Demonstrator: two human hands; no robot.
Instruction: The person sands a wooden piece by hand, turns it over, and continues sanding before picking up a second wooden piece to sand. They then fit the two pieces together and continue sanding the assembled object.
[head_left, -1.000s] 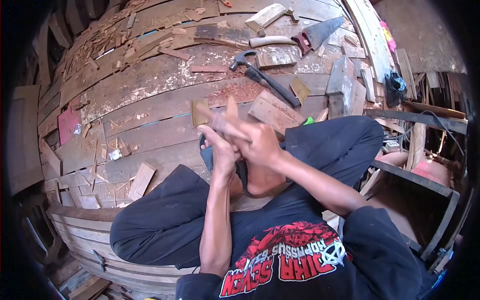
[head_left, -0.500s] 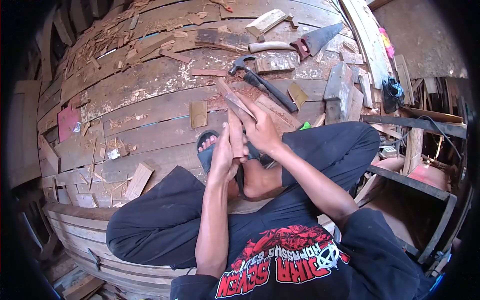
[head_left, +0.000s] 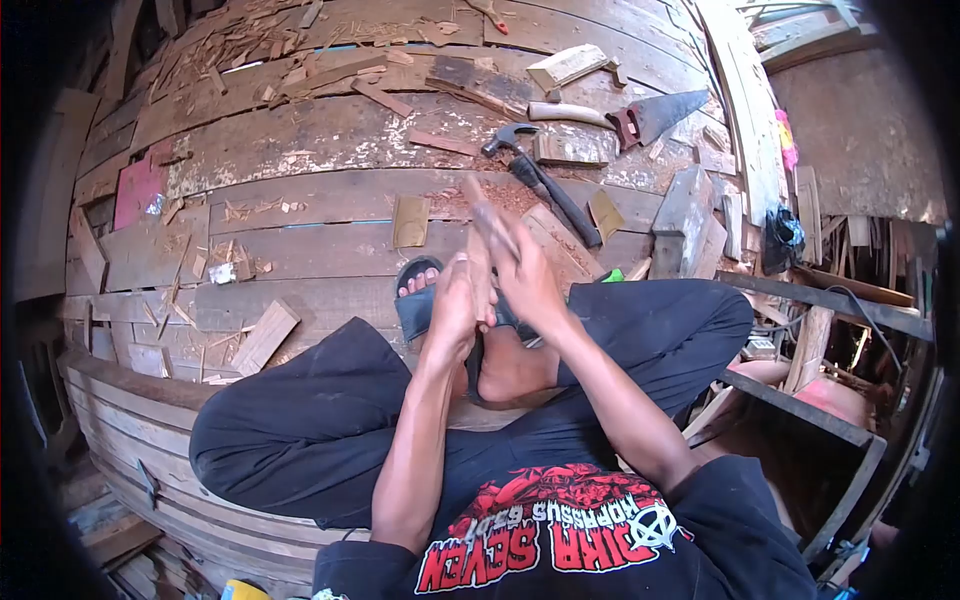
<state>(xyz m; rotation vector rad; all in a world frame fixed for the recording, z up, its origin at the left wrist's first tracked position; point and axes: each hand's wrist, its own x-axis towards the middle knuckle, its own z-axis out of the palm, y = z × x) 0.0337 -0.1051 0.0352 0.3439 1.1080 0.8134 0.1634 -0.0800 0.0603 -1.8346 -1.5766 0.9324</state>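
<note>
My left hand [head_left: 458,305] is wrapped round a slim reddish piece of wood [head_left: 481,262], which points up and away from me between my legs. My right hand [head_left: 528,283] lies against the upper right side of that wood, its fingers closed round a thin flat piece [head_left: 492,228] that is smeared by motion. What this thin piece is, I cannot make out. Both hands are close together above my sandalled foot [head_left: 418,285].
Past my hands lie a claw hammer [head_left: 545,185], a handsaw [head_left: 657,120], two brown sandpaper-like squares [head_left: 411,221] and wood blocks [head_left: 577,149]. Shavings and offcuts litter the plank floor [head_left: 330,200]. A dark metal frame [head_left: 800,403] stands at the right.
The view has shifted, so the floor and tools appear lower and slightly to the right. My right hand and the thin piece have moved a little along the wood and are now blurred.
</note>
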